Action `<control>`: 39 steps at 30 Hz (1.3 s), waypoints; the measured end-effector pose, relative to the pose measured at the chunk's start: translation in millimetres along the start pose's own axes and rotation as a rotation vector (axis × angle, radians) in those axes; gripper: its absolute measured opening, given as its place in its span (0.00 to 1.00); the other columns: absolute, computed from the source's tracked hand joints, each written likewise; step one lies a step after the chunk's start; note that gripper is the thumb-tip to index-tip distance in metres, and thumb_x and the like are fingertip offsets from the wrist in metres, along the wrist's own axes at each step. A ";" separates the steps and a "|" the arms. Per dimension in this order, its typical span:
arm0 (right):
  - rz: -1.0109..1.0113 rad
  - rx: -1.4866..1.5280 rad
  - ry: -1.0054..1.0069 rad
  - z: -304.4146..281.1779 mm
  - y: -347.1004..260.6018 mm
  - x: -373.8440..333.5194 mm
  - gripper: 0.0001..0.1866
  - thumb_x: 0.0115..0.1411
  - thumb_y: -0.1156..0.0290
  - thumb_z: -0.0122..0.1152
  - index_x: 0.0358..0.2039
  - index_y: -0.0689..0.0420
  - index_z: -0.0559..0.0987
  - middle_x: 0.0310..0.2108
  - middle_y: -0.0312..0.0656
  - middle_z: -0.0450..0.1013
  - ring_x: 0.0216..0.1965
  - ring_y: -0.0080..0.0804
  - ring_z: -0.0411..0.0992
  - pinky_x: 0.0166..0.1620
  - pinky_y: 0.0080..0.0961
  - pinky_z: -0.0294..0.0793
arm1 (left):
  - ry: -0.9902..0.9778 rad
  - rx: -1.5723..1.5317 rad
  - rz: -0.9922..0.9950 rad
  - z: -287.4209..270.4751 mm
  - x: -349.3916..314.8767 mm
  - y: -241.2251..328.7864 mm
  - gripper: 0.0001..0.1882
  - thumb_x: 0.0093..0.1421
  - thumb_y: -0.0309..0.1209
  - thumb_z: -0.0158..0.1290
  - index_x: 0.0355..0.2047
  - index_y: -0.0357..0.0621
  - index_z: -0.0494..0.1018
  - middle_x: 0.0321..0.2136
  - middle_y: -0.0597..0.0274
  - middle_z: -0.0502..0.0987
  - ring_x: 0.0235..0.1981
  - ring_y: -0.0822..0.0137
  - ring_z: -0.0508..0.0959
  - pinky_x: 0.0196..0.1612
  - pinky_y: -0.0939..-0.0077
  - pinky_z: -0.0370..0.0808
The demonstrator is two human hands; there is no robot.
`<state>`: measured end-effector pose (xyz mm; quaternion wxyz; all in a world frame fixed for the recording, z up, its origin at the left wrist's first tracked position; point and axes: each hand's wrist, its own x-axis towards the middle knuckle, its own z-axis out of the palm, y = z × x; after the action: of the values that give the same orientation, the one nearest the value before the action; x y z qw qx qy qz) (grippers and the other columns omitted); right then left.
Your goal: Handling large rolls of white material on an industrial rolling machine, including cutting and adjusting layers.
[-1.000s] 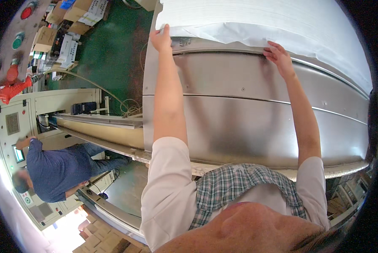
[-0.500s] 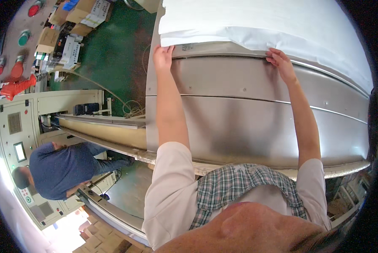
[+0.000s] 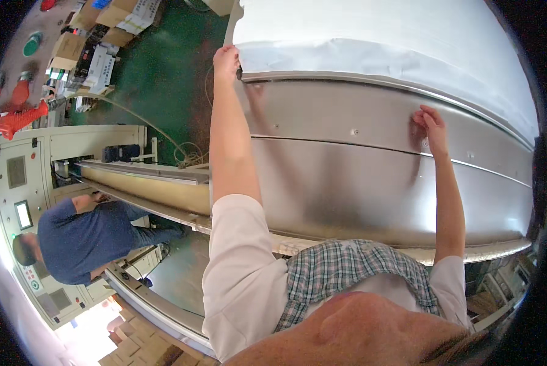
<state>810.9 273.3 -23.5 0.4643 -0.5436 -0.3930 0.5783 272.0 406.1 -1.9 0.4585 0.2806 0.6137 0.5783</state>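
Observation:
A large white sheet point(image 3: 371, 36) lies over the flat top of a metal machine, its near edge slightly wavy. At the sheet's left edge, by the near corner, my left hand point(image 3: 226, 61) is closed with its fingers curled round the edge; the fingertips are partly hidden. My right hand point(image 3: 432, 129) is off the sheet, over the brushed-metal front panel point(image 3: 334, 177), its fingers loosely bent and apart with nothing in them. A dull reflection of the hand shows in the metal. Between sheet and panel runs a metal rail point(image 3: 347, 77).
Left of me, a person point(image 3: 87, 241) in a dark blue top stands beside a cream control cabinet point(image 3: 23, 177). A long yellowish roller point(image 3: 163, 189) runs toward it. Cardboard boxes point(image 3: 69, 52) stand beyond the green floor point(image 3: 170, 73). A red-handled tool point(image 3: 23, 119) hangs near control buttons.
My right hand has let go of the sheet's near edge and drawn back toward me. My left hand has moved slightly farther away along the left side. The near edge lies flatter over the rail.

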 end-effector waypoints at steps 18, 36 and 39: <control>-0.005 -0.197 0.051 2.7 -13.6 -5.2 0.13 0.57 0.73 0.45 0.43 0.60 0.70 0.33 0.36 0.71 0.32 0.19 0.68 0.39 0.16 0.66 | 0.451 0.950 0.518 25.8 15.3 -12.9 0.15 0.45 0.38 0.52 0.24 0.37 0.71 0.22 0.49 0.74 0.28 0.48 0.74 0.32 0.62 0.69; -0.026 -0.123 0.053 19.8 -11.4 -3.3 0.12 0.56 0.74 0.47 0.42 0.59 0.70 0.31 0.33 0.69 0.29 0.16 0.66 0.36 0.12 0.66 | -0.035 -0.033 0.147 32.7 81.0 4.9 0.13 0.54 0.39 0.43 0.24 0.43 0.67 0.24 0.66 0.68 0.30 0.73 0.67 0.34 0.77 0.63; -0.020 -0.162 0.079 8.7 -14.7 -5.3 0.12 0.56 0.73 0.47 0.42 0.58 0.70 0.31 0.33 0.69 0.29 0.16 0.66 0.36 0.12 0.66 | -0.085 0.018 0.147 42.0 75.4 -3.6 0.12 0.53 0.38 0.43 0.21 0.43 0.67 0.22 0.67 0.67 0.26 0.73 0.66 0.30 0.76 0.62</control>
<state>803.7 272.4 -7.1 0.4395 -0.5980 -0.4252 0.5181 278.1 490.5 -19.6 0.4381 0.3533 0.5766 0.5923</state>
